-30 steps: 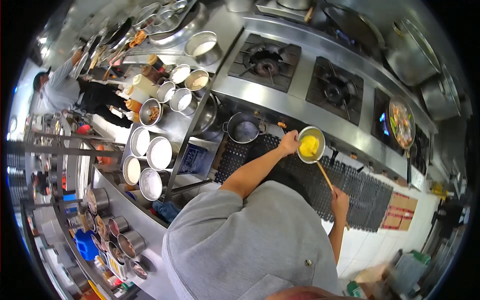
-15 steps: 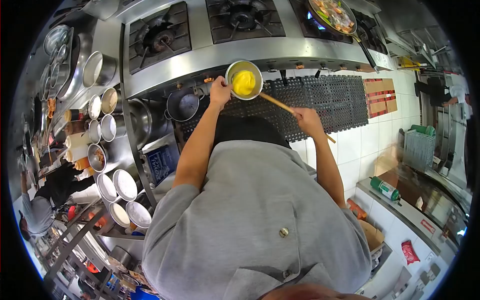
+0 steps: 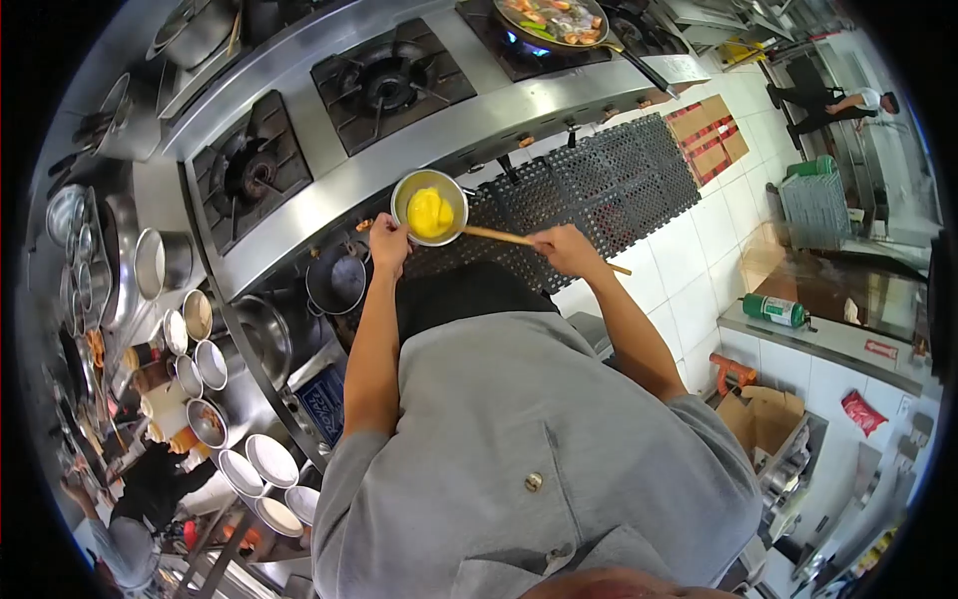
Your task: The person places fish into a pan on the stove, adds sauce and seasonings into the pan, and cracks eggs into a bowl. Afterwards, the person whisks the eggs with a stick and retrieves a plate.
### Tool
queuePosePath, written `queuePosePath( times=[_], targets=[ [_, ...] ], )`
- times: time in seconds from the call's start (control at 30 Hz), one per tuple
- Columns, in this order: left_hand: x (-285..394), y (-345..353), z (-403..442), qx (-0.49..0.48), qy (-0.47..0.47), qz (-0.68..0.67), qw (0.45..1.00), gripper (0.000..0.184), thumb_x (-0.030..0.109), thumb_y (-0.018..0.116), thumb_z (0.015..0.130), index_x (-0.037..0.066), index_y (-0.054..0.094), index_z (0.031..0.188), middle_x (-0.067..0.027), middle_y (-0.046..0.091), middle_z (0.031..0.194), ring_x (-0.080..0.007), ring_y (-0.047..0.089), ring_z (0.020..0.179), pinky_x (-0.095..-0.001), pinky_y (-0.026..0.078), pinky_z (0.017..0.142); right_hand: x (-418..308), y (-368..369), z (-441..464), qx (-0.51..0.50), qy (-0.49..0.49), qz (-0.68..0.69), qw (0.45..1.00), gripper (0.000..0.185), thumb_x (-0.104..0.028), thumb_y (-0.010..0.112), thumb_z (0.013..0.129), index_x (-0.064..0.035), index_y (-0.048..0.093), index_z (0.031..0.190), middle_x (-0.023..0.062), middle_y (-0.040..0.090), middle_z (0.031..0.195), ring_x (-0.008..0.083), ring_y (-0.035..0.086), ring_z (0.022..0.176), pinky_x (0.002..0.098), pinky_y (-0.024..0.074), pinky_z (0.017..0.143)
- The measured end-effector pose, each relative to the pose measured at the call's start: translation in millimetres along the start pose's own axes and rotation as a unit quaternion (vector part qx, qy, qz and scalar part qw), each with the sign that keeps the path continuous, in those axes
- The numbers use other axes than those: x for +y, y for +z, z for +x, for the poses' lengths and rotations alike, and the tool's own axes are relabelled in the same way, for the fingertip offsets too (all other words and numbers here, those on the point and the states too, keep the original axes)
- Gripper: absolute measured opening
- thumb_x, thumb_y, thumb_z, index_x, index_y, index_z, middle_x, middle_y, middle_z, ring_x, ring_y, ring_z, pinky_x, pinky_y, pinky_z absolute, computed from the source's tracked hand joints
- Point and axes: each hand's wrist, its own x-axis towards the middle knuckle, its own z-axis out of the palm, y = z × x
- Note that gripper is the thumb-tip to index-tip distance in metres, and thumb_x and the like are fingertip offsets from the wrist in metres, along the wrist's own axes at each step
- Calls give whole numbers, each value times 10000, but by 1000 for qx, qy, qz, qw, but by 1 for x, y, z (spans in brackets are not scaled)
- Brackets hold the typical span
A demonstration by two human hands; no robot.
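Observation:
A round metal bowl (image 3: 457, 193) with a smooth yellow mass (image 3: 430, 213) inside is in front of my waist, just off the stove's front edge. My left hand (image 3: 390, 246) is closed on the bowl's left rim. A long wooden stick (image 3: 499, 236) runs from the bowl's right rim, and my right hand (image 3: 567, 250) wraps round it near its middle. Its far end sticks out beyond my fist. Whether the stick is fixed to the bowl or rests against it, I cannot tell.
Ahead is a gas stove with several burners (image 3: 387, 88). A frying pan (image 3: 554, 20) of food sits over a blue flame at right, its handle jutting out. A dark pot (image 3: 337, 280) stands lower left. White containers (image 3: 271, 460) line the left counter. One person (image 3: 836, 103) stands far right, another (image 3: 130, 539) lower left.
The whole view has turned, so the stove now slants. My hands, the bowl and the stick appear further left and lower. Both hands keep their hold.

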Motion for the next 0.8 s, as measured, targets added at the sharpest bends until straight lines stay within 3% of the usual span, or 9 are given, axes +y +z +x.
queuePosePath(
  times=[0.13, 0.2, 0.27, 0.4, 0.43, 0.53, 0.6, 0.67, 0.8],
  targets=[
    [0, 2, 3, -16, 5, -8, 1000, 166, -5, 593, 780, 54, 441, 746, -53, 496, 630, -119, 462, 405, -253, 347, 346, -4, -1, -3, 74, 65, 9, 995, 215, -125, 569, 824, -113, 678, 1009, 181, 643, 855, 367, 610, 810, 425, 485, 739],
    [-1, 3, 10, -16, 5, 3, 1000, 167, -5, 593, 779, 53, 440, 745, -54, 496, 630, -122, 461, 403, -253, 349, 348, -1, -8, -3, -4, -14, 36, 999, 229, -112, 555, 829, -118, 672, 1025, 189, 638, 864, 372, 608, 827, 441, 483, 741],
    [-2, 2, 11, -19, 5, 20, 1000, 168, -9, 594, 780, 51, 441, 746, -55, 491, 621, -126, 460, 401, -254, 356, 354, -5, -4, 0, 121, 28, 26, 992, 229, -108, 563, 824, -104, 668, 1027, 195, 634, 871, 377, 608, 821, 440, 486, 731],
    [2, 0, 11, -4, 13, 18, 1000, 168, -11, 593, 778, 50, 441, 740, -51, 487, 586, -121, 456, 396, -252, 354, 356, -12, -15, -2, 31, 41, 81, 995, 233, -111, 571, 823, -85, 662, 1036, 209, 629, 859, 380, 611, 789, 400, 486, 684],
    [5, 1, 14, 5, 14, 21, 1000, 169, -12, 590, 778, 50, 439, 738, -50, 487, 573, -121, 455, 394, -251, 352, 357, -19, -14, 0, 114, 7, 58, 992, 235, -113, 567, 827, -100, 664, 1040, 208, 631, 842, 369, 615, 775, 385, 480, 656],
    [15, -8, 12, 22, 22, -13, 999, 199, 3, 606, 765, 40, 420, 706, -49, 477, 566, -124, 476, 404, -265, 374, 358, -34, -29, -3, 53, 34, 34, 997, 224, -120, 566, 829, -112, 669, 1028, 192, 641, 862, 355, 617, 760, 392, 483, 646],
    [29, -17, 10, 31, 10, -26, 999, 197, 2, 602, 768, 40, 419, 706, -54, 484, 566, -130, 490, 407, -262, 379, 357, -30, -28, 2, 151, -94, -16, 984, 232, -141, 541, 851, -133, 662, 1049, 174, 641, 834, 364, 609, 726, 425, 483, 626],
    [44, -28, 6, 36, -3, -39, 999, 195, 2, 598, 772, 40, 418, 706, -58, 492, 567, -136, 504, 409, -260, 383, 356, -56, -49, 0, 84, -16, -211, 974, 249, -162, 513, 870, -162, 646, 1082, 157, 615, 792, 379, 597, 699, 460, 480, 616],
    [66, -51, 15, 65, 7, -74, 995, 184, -18, 576, 772, 39, 414, 707, -73, 512, 568, -154, 541, 426, -267, 381, 346, -93, -73, 13, 145, -64, -175, 972, 253, -182, 519, 869, -185, 644, 1088, 154, 581, 738, 356, 596, 654, 456, 468, 576]
  ],
)
